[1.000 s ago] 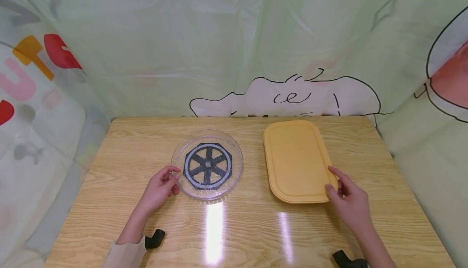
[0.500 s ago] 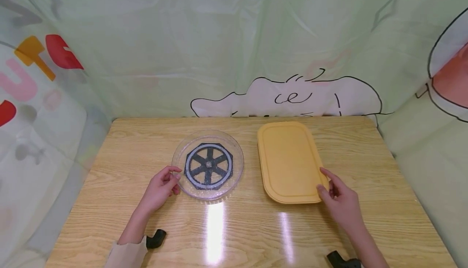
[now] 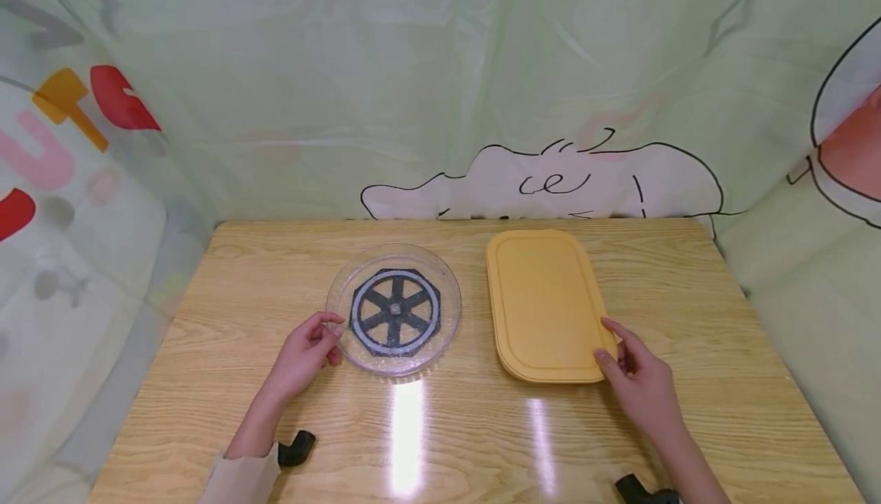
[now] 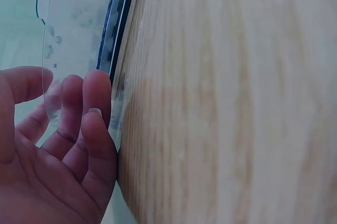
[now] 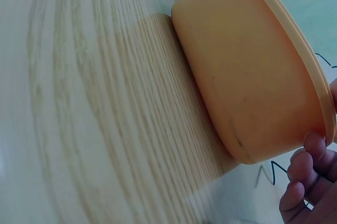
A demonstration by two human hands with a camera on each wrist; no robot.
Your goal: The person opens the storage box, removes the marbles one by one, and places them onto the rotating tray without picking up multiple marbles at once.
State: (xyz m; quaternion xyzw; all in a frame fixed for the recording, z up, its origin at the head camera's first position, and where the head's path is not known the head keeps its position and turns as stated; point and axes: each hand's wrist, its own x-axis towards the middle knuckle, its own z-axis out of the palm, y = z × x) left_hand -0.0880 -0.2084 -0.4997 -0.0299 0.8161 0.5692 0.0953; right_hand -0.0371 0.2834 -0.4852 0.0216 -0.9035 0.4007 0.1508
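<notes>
A clear round plate [image 3: 450, 301] lies left of the middle of the table, and a dark octagonal base [image 3: 395, 342] with several spokes shows through it. My left hand [image 3: 300, 352] pinches its near-left rim, with the other fingers curled low beside it in the left wrist view. To the right is a lidded orange storage box [image 3: 546, 305], its long side running away from me. My right hand [image 3: 643, 385] grips its near-right corner, thumb on the near edge. The right wrist view shows the box's smooth deep wall [image 5: 247, 76], its bottom edge low against the table, and curled fingertips [image 5: 301, 166] under the rim.
The wooden table [image 3: 468, 435] ends at a pale green curtain [image 3: 330, 91] with printed drawings behind and at both sides. A black mount [image 3: 296, 449] is at my left wrist and another black mount [image 3: 643, 491] at my right. Light reflects off the near tabletop.
My right hand and the orange box have slid left, nearer to the clear plate, mostly in the first half second. The left hand has kept its place at the plate's rim.
</notes>
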